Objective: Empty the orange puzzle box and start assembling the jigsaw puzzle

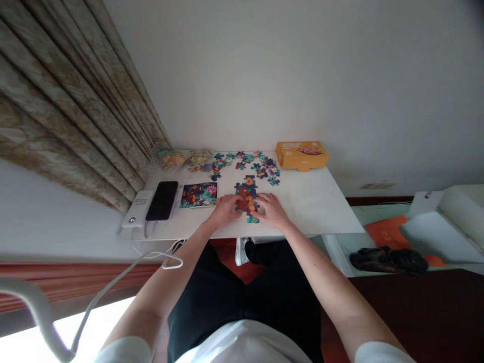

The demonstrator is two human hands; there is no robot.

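Both hands are down flat on the joined puzzle patch (pixel 247 197) at the desk's (pixel 317 201) near edge: left hand (pixel 226 208) pressing its left side, right hand (pixel 273 209) its right, fingers spread, gripping nothing. Best kept steady with light pressure. Loose pieces (pixel 245 164) lie farther back, reference picture (pixel 198 194) left, orange box (pixel 301 154) far right.

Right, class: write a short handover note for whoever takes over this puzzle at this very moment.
Left hand: flat on the left edge of the joined puzzle block.
Right hand: resting at the block's right edge; whether it grips a piece is unclear.
Loose pieces lie at the back of the table; picture card lies left.
Done: one small block joined.
Left: the loose pieces.
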